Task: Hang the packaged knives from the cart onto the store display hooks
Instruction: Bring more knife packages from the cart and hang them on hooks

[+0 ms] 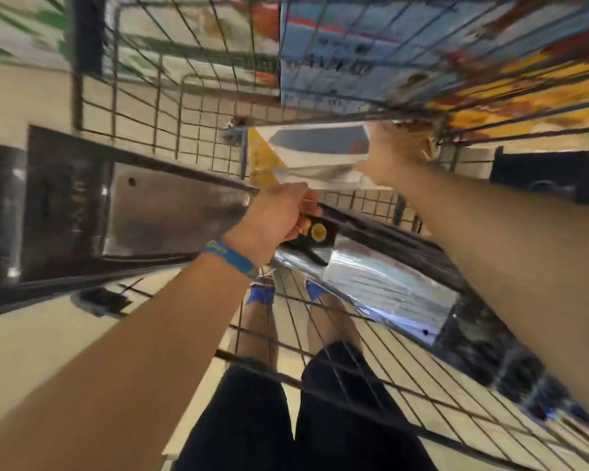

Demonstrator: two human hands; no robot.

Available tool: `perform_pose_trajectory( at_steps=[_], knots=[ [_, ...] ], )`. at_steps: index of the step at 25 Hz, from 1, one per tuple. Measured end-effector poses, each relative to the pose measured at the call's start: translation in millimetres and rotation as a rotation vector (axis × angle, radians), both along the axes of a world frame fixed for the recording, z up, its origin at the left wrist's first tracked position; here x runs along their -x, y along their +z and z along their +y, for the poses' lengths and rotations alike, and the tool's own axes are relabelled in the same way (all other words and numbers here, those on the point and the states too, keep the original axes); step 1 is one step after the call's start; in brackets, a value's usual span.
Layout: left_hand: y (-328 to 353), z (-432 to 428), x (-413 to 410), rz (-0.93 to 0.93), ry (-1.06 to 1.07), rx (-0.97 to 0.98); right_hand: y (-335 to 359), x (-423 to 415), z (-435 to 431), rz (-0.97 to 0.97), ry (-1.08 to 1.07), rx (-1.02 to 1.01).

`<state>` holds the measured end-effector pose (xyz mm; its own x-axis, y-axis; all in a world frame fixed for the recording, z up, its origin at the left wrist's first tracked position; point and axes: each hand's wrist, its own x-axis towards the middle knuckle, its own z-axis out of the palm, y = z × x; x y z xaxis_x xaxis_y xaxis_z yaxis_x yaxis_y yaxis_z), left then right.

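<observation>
Our left hand (281,212) is closed around the black handle end of a packaged cleaver (364,277), the one with a round yellow badge; its broad silver blade pack runs down and to the right from our fist, lying against the cart wire. Our right hand (393,154) is stretched further in, gripping the edge of a second knife pack (317,154), a white card with a yellow corner and a dark blade shape on it. How many fingers hold it we cannot tell, since the hand hides them and the frame is smeared with motion.

Around both hands is the wire cart (170,107), with more cleaver packs (170,212) lying to the left and printed cartons (354,45) above. No display hooks are in view, so both packs are at the cart and none is hung by what we see.

The risks, as we judge them: lifting two packs at once could catch a card edge or blade tip in the wire grid and tear the hang hole. The heavy cleaver, held only by its handle end, could swing and slip from the left fist. Reaching blind among loose packs could also tip others out.
</observation>
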<state>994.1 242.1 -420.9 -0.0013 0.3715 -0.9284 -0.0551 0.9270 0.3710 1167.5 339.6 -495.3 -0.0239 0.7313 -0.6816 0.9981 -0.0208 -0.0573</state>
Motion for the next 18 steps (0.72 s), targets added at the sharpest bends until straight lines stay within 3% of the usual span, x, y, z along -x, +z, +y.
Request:
perform_pose_trajectory(
  at_steps=[4,11,15,18],
  knots=[
    [-21,14,6,0.014,0.089,-0.003,-37,19,17,0.044,0.297,0.027],
    [-40,21,14,0.001,0.002,0.046,-60,16,-18,-0.216,0.658,-0.19],
    [-55,20,13,0.02,-0.004,0.071,-67,13,-18,-0.101,0.56,-0.159],
    [-63,16,16,0.021,-0.028,0.067,-70,10,-2,0.031,0.448,0.021]
  ],
)
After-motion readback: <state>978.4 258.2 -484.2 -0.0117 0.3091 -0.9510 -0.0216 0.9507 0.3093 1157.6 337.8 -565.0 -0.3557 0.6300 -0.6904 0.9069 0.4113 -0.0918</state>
